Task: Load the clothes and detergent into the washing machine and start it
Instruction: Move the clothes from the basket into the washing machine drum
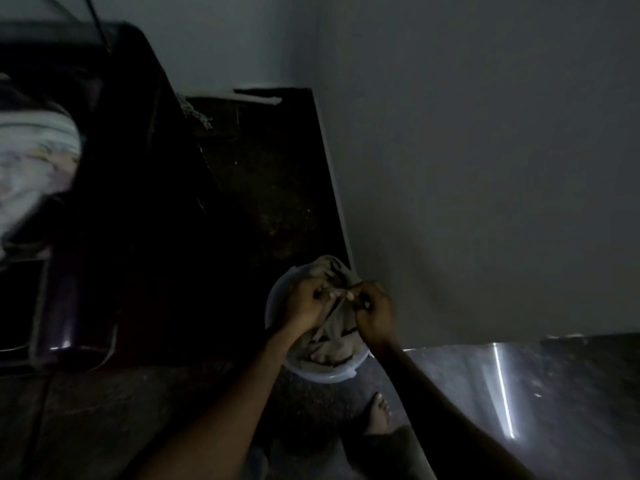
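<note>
A pale, round plastic bucket (334, 375) stands on the dark speckled floor (263, 174), tight against the foot of the grey wall (467, 168) on the right. It is filled with crumpled grey-beige clothes (330, 348) that rise above its far rim.

Both hands are down in the bucket, right over the heap and close together. The left hand (304, 304) has its fingers curled into a fist round a fold of the fabric. The right hand (375, 315) is just beside it, with thumb and bent fingers pinching another part of the same cloth. A short bit of the fabric is drawn between the two hands, and a thin dark strip (330, 315) runs down from there across the cloth. Both forearms reach in from the near edge.

Well to the left of the bucket is the dark, glossy, round-cornered washing machine (79, 306), its body largely lost in shadow. A blurred, pale striped cloth (34, 150) shows at its far left part; whether it lies inside or on top cannot be told.

A bare foot (379, 410) rests on the floor just near of the bucket. A bright narrow streak of light (504, 389) falls on the floor to the right.
</note>
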